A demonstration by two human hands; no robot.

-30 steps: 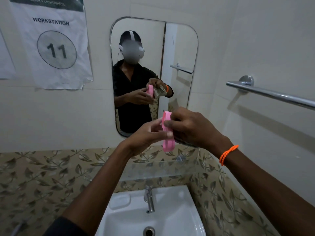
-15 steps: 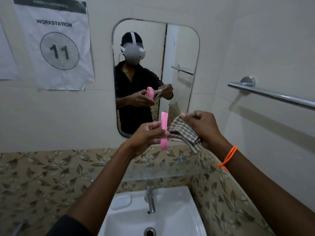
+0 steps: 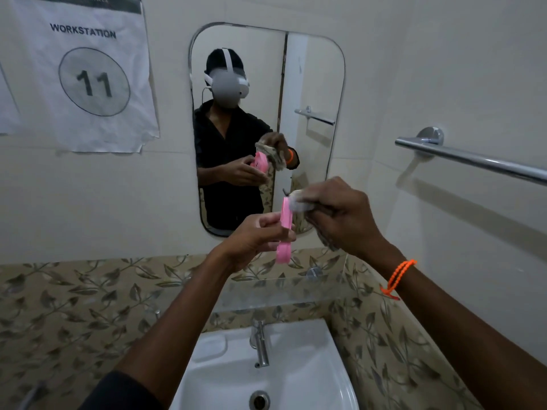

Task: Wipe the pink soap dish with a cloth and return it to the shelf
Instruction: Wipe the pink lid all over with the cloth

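Observation:
My left hand (image 3: 254,238) grips the pink soap dish (image 3: 284,232), held edge-on and upright in front of the mirror. My right hand (image 3: 340,214) holds a bunched checked cloth (image 3: 299,201) against the dish's upper right side. Part of the cloth hangs below my right palm. The glass shelf (image 3: 284,291) runs along the wall below both hands, above the sink. The mirror reflection shows the dish's pink face with the cloth on it.
A white sink (image 3: 296,371) with a chrome tap (image 3: 260,344) lies below the shelf. A chrome towel rail (image 3: 473,159) juts from the right wall. The mirror (image 3: 266,119) hangs straight ahead, a paper workstation sign (image 3: 88,75) to its left.
My right hand pulled the cloth away from the dish to the right, then brought it back against the dish's upper part. My left hand kept holding the dish upright.

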